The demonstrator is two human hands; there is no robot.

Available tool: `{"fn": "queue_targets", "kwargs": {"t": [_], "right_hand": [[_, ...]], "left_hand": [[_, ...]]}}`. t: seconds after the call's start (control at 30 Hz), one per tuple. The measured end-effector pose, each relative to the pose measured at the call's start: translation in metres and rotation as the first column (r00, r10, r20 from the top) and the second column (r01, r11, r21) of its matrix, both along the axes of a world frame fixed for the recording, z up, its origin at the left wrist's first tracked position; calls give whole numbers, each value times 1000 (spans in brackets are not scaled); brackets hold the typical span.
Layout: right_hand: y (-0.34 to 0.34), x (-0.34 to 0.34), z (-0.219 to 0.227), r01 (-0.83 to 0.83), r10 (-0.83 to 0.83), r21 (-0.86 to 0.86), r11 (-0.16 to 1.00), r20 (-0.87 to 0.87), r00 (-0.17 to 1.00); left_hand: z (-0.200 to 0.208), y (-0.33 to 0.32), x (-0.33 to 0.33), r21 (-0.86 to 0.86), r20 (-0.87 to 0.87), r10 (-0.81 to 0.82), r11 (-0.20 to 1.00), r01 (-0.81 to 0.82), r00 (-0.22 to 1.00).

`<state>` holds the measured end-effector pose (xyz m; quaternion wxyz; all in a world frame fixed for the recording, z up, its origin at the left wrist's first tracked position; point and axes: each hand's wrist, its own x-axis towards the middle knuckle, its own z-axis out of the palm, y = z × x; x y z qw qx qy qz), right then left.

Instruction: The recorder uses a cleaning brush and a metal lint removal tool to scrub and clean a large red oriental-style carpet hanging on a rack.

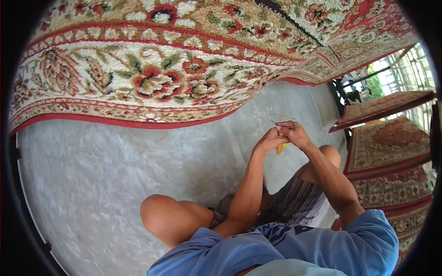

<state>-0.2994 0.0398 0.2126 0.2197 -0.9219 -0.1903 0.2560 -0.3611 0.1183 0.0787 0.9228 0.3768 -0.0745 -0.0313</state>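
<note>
My two hands meet in front of my knees, over the grey floor (115, 175). My left hand (268, 141) is closed; an orange-and-yellow handle (279, 149) sticks out below its fingers. Pressed against it, my right hand (298, 135) is closed too, at the end of a thin bent metal wire frame (282, 115) that juts out beyond the fingers. Whether wire and handle are one piece is hidden by my fingers. Ahead of my hands hangs a large floral carpet (159, 83) in cream, red and green, its red lower edge curving above the floor.
On the right, several red patterned carpets (389, 142) hang in layers close to my right arm. Behind them is a bright metal grille (414, 69) with greenery beyond. My bent left knee (159, 214) and right knee (329, 155) flank my forearms. A dark edge runs along the floor's left side.
</note>
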Motion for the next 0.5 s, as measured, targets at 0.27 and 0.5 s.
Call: {"fn": "queue_targets", "kwargs": {"t": [0.27,0.5], "right_hand": [[106,-6,39,-637,636,-9,771,-45,770],[80,-13,43,-965,963,25,261,-84,258]], "left_hand": [[-82,86,-72,0,-475,408,886,-463,780],[-107,129,-151,-10,-491,684,615,-788,540]]}}
